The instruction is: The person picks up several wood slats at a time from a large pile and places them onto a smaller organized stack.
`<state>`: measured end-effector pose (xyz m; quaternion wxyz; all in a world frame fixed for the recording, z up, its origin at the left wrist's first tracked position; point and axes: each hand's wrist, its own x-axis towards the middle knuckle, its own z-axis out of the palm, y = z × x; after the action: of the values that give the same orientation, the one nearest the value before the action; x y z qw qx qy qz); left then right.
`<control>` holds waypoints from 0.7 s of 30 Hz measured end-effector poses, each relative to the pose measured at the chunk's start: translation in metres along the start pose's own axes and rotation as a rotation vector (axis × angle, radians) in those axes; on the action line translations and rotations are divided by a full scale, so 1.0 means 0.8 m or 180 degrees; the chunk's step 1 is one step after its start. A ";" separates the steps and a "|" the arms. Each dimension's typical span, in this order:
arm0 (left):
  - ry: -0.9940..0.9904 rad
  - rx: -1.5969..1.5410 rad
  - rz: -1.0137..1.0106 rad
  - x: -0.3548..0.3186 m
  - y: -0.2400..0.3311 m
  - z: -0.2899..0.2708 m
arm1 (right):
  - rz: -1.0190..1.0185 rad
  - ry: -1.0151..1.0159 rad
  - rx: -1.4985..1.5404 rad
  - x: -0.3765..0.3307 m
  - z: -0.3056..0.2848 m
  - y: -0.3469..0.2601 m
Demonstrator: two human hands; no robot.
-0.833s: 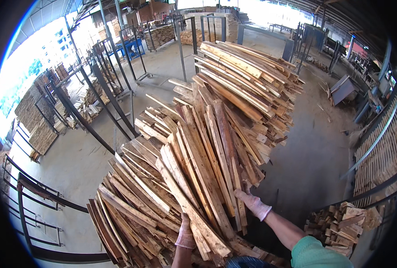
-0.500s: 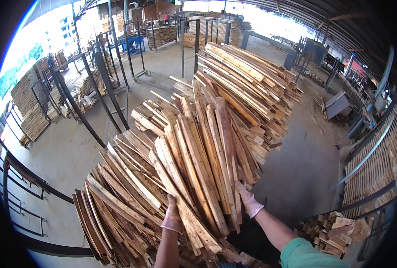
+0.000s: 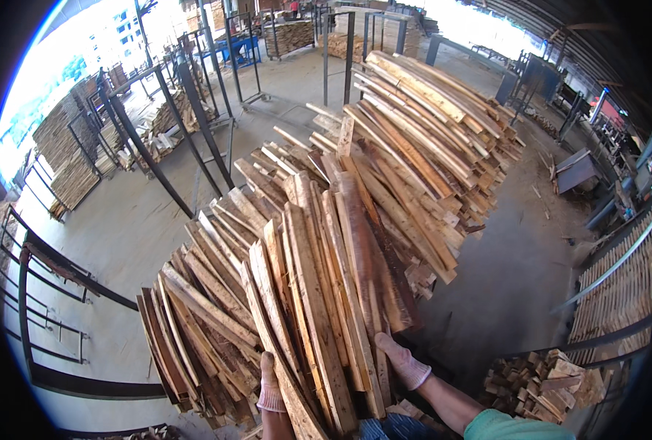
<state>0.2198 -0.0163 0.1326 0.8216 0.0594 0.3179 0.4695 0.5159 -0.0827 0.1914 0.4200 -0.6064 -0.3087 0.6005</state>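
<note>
A thick bundle of rough wooden boards [image 3: 313, 293] lies lengthwise between my two gloved hands, its near ends close to my body. My left hand [image 3: 270, 385] clasps the bundle's left side, thumb up along the outer board. On the right side, my right hand [image 3: 405, 363] grips the edge boards near their lower ends. The fingers of both hands are partly hidden by the wood. Under and around the bundle spreads a big heap of similar boards, with a left section [image 3: 201, 323] fanned out and a far section [image 3: 443, 132] stacked at the back right.
Dark metal upright frames [image 3: 150, 139] stand at the left, beside stacked timber [image 3: 66, 147]. A low black metal rack [image 3: 84, 381] is at the near left. Short wood offcuts [image 3: 546, 381] are piled at the near right, below a slatted wood stack [image 3: 612, 293].
The bundle and both hands have come nearer to my body, and the boards have separated more from the heap behind. The whole view has shifted, so the surroundings sit farther right.
</note>
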 end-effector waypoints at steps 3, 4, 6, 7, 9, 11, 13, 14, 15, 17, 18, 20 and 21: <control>0.0399 0.0279 0.0332 -0.022 -0.004 -0.089 | 0.0204 -0.0319 0.0160 0.006 0.048 -0.021; 0.0404 0.0165 0.0157 -0.027 -0.005 -0.104 | -0.0271 -0.0153 0.0190 0.019 0.051 0.012; 0.0505 -0.0005 0.0375 -0.058 -0.001 -0.052 | -0.0493 -0.0156 0.0403 0.031 0.054 0.052; 0.0651 -0.0030 0.0489 -0.076 -0.003 -0.067 | -0.0235 -0.0400 0.0596 0.028 0.060 0.057; 0.0886 0.0010 0.0643 -0.103 0.005 -0.043 | 0.0005 -0.0627 0.0672 0.020 0.071 0.052; 0.1028 -0.0009 0.0744 -0.127 0.015 -0.046 | -0.0011 -0.0813 0.0506 0.021 0.082 0.047; 0.1039 -0.0005 0.0964 -0.148 0.026 -0.029 | 0.0120 -0.1201 0.0397 0.036 0.081 0.070; 0.1034 -0.0054 0.1060 -0.158 0.029 -0.032 | 0.0225 -0.1393 0.0614 0.040 0.084 0.082; 0.1029 -0.0108 0.1156 -0.168 0.031 -0.037 | 0.0345 -0.1587 0.0808 0.044 0.088 0.092; 0.1076 0.0037 0.1499 -0.193 0.040 -0.009 | 0.0457 -0.1718 0.1252 0.040 0.101 0.087; 0.1102 0.0024 0.1511 -0.204 0.043 -0.007 | 0.0450 -0.1719 0.1258 0.033 0.110 0.072; 0.1048 -0.0103 0.1609 -0.235 0.047 -0.021 | 0.0125 -0.1777 0.0892 0.007 0.144 0.029; 0.0944 -0.0226 0.1674 -0.247 0.046 -0.034 | -0.0070 -0.1899 0.0940 0.010 0.157 0.043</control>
<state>0.1065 -0.1614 0.2184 0.6180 0.0418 0.3916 0.6804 0.3877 -0.0739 0.1664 0.4009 -0.3331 -0.3342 0.7853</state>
